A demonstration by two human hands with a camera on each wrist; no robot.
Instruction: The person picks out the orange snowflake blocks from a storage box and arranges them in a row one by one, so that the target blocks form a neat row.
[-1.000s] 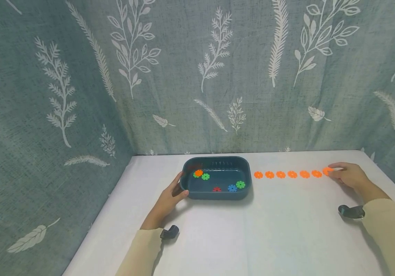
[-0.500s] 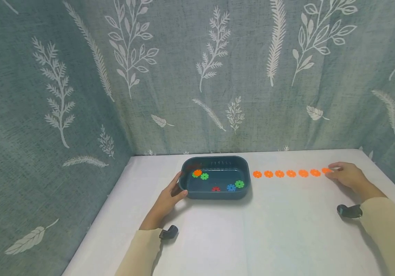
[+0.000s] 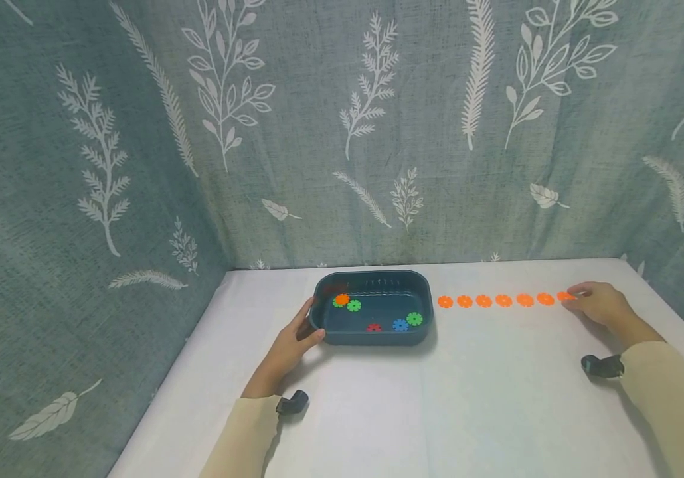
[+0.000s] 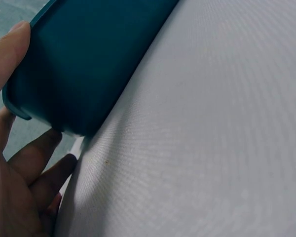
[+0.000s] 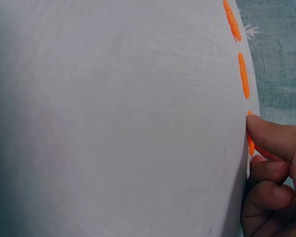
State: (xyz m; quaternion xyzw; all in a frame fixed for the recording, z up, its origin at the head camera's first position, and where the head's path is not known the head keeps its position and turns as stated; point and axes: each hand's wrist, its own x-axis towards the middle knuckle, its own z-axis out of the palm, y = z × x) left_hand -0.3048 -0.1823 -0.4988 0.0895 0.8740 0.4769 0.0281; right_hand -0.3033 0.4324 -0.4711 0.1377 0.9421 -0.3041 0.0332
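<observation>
My left hand [image 3: 285, 348] grips the left end of a dark teal tray [image 3: 372, 338], thumb on its front side and fingers round the end. Inside the tray lie several notched plastic discs: green [image 3: 414, 319], blue [image 3: 400, 325], red [image 3: 374, 327] and one orange disc [image 3: 342, 300] partly over a green one. At the right end of a row of orange discs [image 3: 483, 301], my right hand [image 3: 601, 307] pinches an orange notched disc [image 3: 564, 296]. In the right wrist view its thumb [image 5: 274, 138] covers part of that disc, which is low at the table.
The row of orange discs runs along the back of the white table [image 3: 497, 398], from the tray's right side to my right hand. A grey-green leaf-patterned curtain [image 3: 318, 199] hangs behind the table and on the left.
The orange disc in my right hand has come down slightly and now lies flatter, in line with the row. My left hand stays on the tray. The head view has shifted a little.
</observation>
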